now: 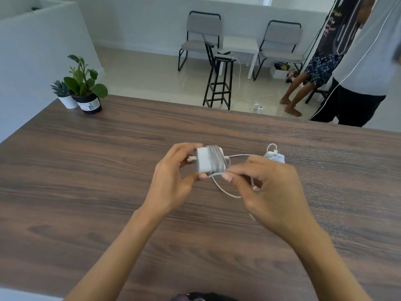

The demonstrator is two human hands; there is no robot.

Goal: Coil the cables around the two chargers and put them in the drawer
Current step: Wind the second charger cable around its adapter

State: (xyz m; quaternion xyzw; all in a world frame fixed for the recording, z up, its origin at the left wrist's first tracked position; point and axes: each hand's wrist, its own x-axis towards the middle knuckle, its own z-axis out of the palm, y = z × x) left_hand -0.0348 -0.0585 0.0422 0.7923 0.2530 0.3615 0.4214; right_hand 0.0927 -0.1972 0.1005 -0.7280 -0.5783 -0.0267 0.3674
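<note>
Above the middle of the wooden table, the left hand holds a white charger clear of the surface, fingers curled over its far end and thumb under its near edge; several turns of white cable already wrap its body. Just beside it, the right hand pinches the loose cable between thumb and forefinger, the slack hanging in a loop below. Behind the right hand, toward the far edge, lies the second charger, its cable bundled around it. Two potted plants stand at the far left corner. Beyond the table are two chairs, a black stool, and two people standing.
</note>
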